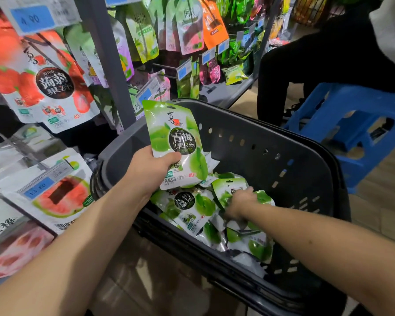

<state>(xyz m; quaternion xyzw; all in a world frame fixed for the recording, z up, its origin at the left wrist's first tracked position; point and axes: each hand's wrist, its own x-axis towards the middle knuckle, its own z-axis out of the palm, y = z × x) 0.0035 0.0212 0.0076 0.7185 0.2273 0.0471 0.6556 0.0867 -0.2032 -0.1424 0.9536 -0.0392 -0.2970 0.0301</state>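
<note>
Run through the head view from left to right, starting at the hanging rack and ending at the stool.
red strawberry pouch on the rack → green plum pouch held up → right hand down among the pouches → blue stool

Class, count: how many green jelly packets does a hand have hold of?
2. The raised packet stands above the basket in the left hand; the lower packet lies on the basket's pile, gripped by the right hand. Others may be hidden beneath it.
</note>
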